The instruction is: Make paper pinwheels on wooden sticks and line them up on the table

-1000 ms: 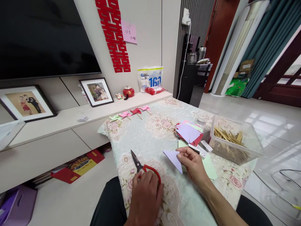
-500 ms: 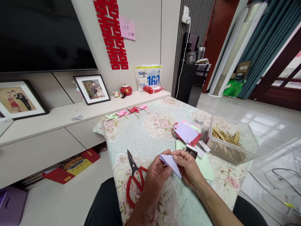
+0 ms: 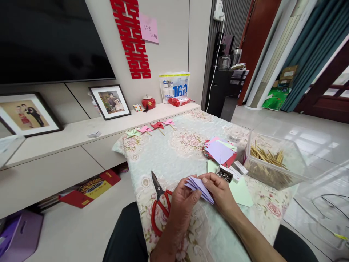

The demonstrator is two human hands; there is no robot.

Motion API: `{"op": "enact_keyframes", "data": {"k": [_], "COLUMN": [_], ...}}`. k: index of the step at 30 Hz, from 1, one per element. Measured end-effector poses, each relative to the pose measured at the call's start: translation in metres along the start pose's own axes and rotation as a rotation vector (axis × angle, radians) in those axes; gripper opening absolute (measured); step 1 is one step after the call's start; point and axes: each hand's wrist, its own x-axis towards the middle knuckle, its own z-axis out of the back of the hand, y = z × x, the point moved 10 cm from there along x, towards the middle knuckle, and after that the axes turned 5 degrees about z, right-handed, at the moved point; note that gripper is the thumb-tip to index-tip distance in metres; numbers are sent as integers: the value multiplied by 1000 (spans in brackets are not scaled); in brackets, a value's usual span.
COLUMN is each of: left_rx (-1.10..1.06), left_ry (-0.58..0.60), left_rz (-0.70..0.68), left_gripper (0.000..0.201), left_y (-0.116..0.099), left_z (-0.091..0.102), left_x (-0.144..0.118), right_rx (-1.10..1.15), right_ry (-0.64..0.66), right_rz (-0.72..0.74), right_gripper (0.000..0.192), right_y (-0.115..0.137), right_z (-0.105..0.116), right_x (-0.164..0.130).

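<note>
In the head view, a table (image 3: 154, 156) with a flowered cloth stands before a low cabinet (image 3: 77, 138) under a dark television (image 3: 54, 40). Midway along the near edge, both hands close on folded purple paper (image 3: 201, 188): the left hand (image 3: 184, 200) pinches it between thumb and fingers, and the right hand (image 3: 221, 191) grips its upper right side. Its layers fan into pointed tips; whether it is one sheet or several, I cannot tell.

Four pinwheels (image 3: 157, 126) on sticks look finished, in a row at the far left edge. The purple paper seems only part-worked, while a stack of flat sheets (image 3: 220, 152) and a clear tub (image 3: 252, 169) of loose sticks (image 3: 268, 158) look unused. Red-handled scissors (image 3: 157, 183) lie beside the left hand.

A bag (image 3: 174, 87) on the cabinet reads "160" in blue; its smaller print is illegible. Red double-happiness characters (image 3: 133, 47) hang on the wall beside a pink note (image 3: 148, 28), handwritten, apparently starting "35".
</note>
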Motion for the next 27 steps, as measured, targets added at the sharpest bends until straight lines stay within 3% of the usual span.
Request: {"op": "enact_keyframes", "data": {"k": [5,10,16,27], "left_rx": [0,-10,-38,61], "left_ry": [-45,-74,-79,-98], "left_rz": [-33,-33,-36,-49], "left_gripper": [40,39,39,33], "left_y": [-1,-2,-2,-2], "left_z": [5,7,8,12], "left_x": [1,1,1,0], "right_rx": [-232,-230,-365,-99], "right_ry": [17,149,181,198], "right_rz": [152,126,189,33], "right_gripper": [42,47,43,46], "right_y": [21,16,24,11], "right_z": [-1,-9,-14,-15], "right_x": [-4,-9,-11,-10]}}
